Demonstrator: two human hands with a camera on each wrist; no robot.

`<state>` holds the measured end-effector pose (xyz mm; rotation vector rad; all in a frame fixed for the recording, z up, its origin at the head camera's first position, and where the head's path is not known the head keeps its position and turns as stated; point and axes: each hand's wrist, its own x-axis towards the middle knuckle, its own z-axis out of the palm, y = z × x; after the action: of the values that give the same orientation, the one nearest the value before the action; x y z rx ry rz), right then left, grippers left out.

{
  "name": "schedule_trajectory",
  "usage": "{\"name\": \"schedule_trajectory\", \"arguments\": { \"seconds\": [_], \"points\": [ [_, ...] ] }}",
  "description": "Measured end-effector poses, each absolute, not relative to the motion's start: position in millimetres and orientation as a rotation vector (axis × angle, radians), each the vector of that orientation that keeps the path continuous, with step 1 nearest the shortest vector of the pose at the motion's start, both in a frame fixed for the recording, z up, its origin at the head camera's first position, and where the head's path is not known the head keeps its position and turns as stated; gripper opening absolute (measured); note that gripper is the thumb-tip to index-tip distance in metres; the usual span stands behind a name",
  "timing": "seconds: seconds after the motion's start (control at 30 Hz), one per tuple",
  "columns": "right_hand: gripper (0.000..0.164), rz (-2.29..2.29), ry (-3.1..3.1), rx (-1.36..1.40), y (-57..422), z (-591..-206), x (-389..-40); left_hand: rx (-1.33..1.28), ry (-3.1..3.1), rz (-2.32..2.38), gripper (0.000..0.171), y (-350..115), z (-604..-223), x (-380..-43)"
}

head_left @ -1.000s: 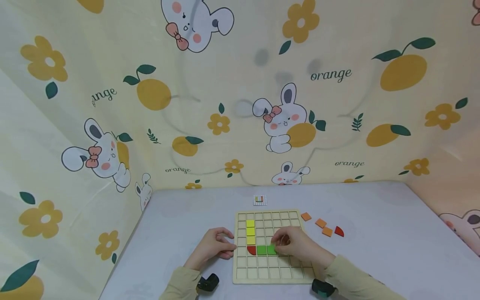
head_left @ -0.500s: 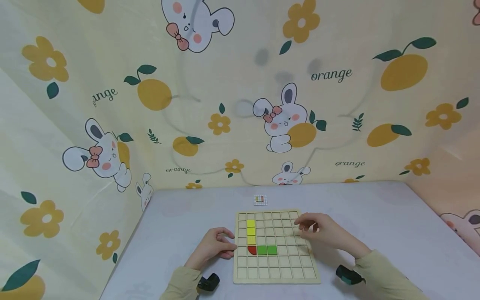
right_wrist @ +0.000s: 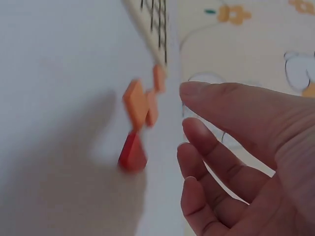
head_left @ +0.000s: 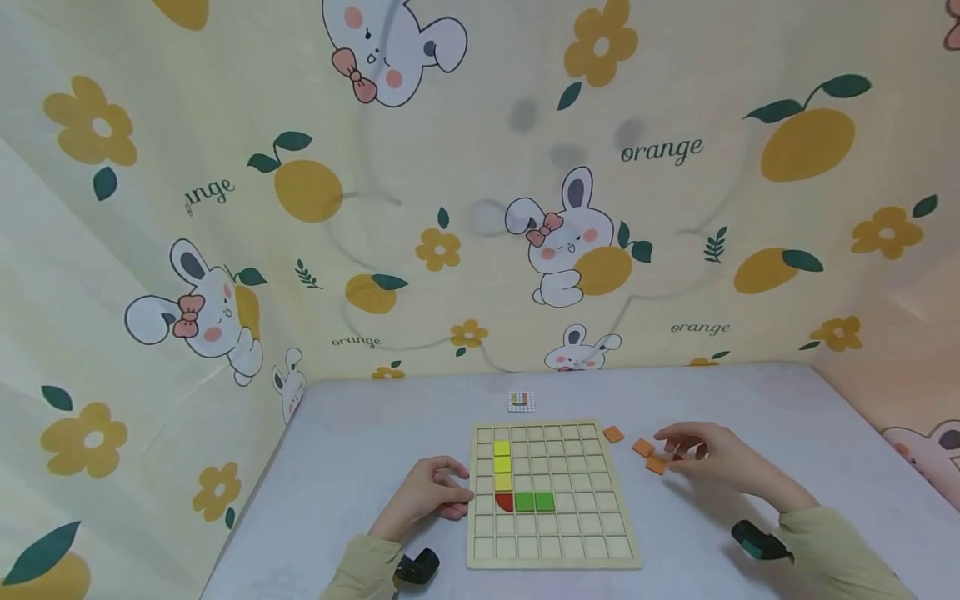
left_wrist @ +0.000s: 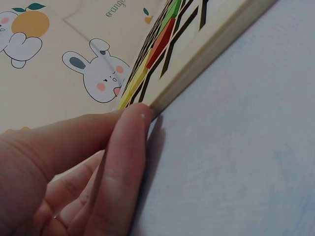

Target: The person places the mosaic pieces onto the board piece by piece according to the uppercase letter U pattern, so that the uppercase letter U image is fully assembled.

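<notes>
A wooden grid board (head_left: 573, 525) lies on the table. Set in its cells are a column of yellow square tiles (head_left: 502, 465), a red quarter-round tile (head_left: 504, 502) and two green square tiles (head_left: 534, 502). My left hand (head_left: 431, 489) rests beside the board, thumb and forefinger tips touching its left edge. Off the board's right side, my right hand (head_left: 716, 454) hovers near three loose orange square tiles (head_left: 642, 447), thumb and fingers apart with nothing between them. A loose red quarter-round tile (right_wrist: 132, 157) shows in the right wrist view; the hand hides it in the head view.
Behind the board lies a small pattern card (head_left: 521, 402) printed with a coloured U shape. A patterned curtain (head_left: 465, 283) with rabbits and oranges stands around the white table (head_left: 360, 417). Black wrist cameras (head_left: 416, 567) are worn at both cuffs.
My right hand has left the green tiles and moved right, off the board to the loose tiles. The left hand stays at the board's edge.
</notes>
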<state>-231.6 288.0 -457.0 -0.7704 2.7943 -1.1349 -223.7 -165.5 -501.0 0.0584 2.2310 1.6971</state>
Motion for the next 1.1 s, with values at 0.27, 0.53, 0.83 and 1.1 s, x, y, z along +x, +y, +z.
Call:
{"name": "schedule_trajectory", "arguments": {
  "seconds": [0.27, 0.53, 0.83, 1.1],
  "points": [
    [0.037, -1.109, 2.715, -0.572, 307.7, -468.2, -234.3, 0.060, 2.233, 1.702, 0.030, -166.1, -504.0, -225.6],
    [0.035, -1.085, 2.703, -0.511, 309.5, -472.2, -236.4, 0.064, 2.208, 1.717, 0.031, -166.3, -503.8, -224.8],
    [0.029, -1.034, 2.753, -0.495, 311.6, -477.2, -238.7, 0.048, 2.209, 1.712, 0.030, -165.7, -503.0, -225.1],
    [0.031, -1.038, 2.741, -0.428, 305.5, -475.8, -239.6, 0.040, 2.212, 1.710, 0.031, -165.6, -502.7, -225.1]
  ]
}}
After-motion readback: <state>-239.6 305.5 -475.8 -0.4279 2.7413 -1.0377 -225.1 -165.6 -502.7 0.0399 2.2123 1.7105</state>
